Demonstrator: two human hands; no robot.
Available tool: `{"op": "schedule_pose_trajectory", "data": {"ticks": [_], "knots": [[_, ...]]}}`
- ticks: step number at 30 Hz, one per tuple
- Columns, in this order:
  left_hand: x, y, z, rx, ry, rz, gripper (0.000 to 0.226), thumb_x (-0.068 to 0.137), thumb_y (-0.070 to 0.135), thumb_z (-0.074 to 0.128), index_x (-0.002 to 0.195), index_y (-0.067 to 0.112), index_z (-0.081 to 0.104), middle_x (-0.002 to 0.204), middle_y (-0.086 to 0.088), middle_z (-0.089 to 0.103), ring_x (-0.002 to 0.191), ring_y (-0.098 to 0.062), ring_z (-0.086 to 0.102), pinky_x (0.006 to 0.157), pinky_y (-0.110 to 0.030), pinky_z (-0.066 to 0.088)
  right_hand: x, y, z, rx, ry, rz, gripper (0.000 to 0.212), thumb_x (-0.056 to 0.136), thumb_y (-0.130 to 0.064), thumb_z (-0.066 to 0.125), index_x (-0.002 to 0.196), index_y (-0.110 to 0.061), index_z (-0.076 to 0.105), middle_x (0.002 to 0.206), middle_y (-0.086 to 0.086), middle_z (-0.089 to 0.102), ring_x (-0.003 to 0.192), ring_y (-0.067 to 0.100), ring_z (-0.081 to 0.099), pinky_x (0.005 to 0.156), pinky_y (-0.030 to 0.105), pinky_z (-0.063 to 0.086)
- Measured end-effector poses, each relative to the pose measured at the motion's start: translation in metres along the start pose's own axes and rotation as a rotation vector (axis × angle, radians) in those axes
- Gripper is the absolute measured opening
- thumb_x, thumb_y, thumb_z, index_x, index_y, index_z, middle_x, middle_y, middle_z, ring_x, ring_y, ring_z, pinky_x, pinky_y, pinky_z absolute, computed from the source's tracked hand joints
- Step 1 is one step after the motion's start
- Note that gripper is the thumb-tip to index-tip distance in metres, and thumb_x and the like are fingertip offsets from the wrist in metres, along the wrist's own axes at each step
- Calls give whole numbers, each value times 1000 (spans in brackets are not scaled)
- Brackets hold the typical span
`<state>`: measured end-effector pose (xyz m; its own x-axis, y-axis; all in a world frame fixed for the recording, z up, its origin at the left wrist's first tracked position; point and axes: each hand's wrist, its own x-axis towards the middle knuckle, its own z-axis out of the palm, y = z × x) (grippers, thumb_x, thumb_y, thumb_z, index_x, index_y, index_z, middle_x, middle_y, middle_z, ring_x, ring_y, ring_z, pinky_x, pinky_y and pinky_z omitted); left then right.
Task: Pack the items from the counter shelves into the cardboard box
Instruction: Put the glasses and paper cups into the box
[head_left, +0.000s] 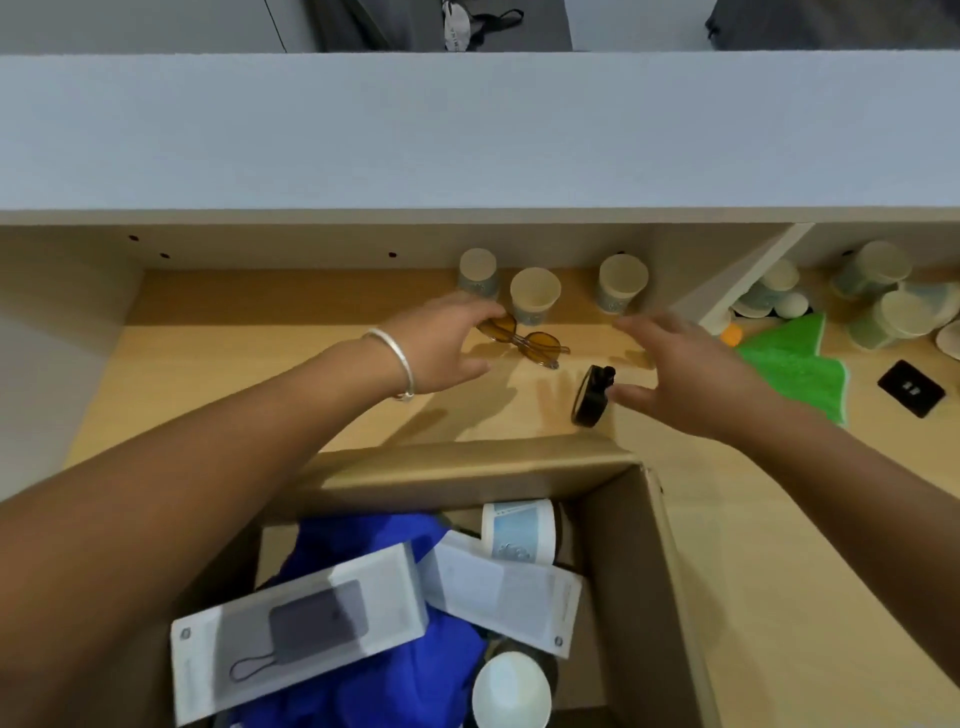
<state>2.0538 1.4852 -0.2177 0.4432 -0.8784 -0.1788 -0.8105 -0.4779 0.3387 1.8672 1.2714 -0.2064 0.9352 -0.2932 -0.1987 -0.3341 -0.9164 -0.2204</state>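
Cardboard box (631, 519) sits open at the near edge of the wooden shelf (218, 364), already holding a blue cloth (374, 670), two white product boxes (291, 634) and two paper cups (519, 530). Going left to right on the shelf: the left hand (441, 348), a silver bangle (397, 361) on its wrist, has its fingers curled at one lens of the amber sunglasses (527, 343), touching them, though whether they pinch it I cannot tell. Three upright paper cups (535, 296) stand just behind. A small black device (592, 395) lies next, the right hand (691, 374) just beside it, fingers spread and loose. Further right lies a green cloth (795, 364)
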Motion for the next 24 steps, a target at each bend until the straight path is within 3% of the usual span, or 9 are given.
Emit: {"op": "schedule_pose_trajectory", "data": {"ticks": [3,5,9,16,20,24], "knots": [[45,1,26,166,-156,33,60,84,35,64,140,27,41,138,-1,50,120,-24,49,94,-43,47,15,10,23,-19,-60,-25,85,74,-54,70,144,-29,30,147,3,37,127,26,41,100,40,41],[69,-1,41,284,-197,63,57,81,32,66,135,29,45,131,0,54,111,-23,55,84,-38,51,24,14,37,-21,-104,-39,90,71,-56,71,145,-28,28,147,3,36,128,26,40,101,41,40],[107,-4,69,412,-217,136,54,78,23,69,128,26,50,124,-1,58,104,-22,58,68,-28,43,39,20,59,32,-172,-55,90,71,-53,73,143,-33,24,143,-1,37,126,24,40,101,41,39],[131,3,95,612,-223,126,35,85,19,63,119,19,53,111,-6,62,97,-29,61,77,-38,54,48,26,74,128,-118,-82,81,71,-47,73,138,-37,29,132,-6,47,108,21,54,76,33,45],[129,-5,95,582,-279,119,30,93,29,49,116,12,57,108,-14,63,95,-32,59,72,-35,44,46,24,75,152,-116,-76,74,72,-44,74,136,-33,38,130,-5,50,105,21,56,81,33,48],[115,0,78,617,-210,26,17,92,24,55,107,17,58,96,-7,64,83,-25,59,73,-34,53,43,20,68,181,-103,-56,68,72,-42,76,132,-33,43,129,-5,51,105,21,56,84,33,47]]}}
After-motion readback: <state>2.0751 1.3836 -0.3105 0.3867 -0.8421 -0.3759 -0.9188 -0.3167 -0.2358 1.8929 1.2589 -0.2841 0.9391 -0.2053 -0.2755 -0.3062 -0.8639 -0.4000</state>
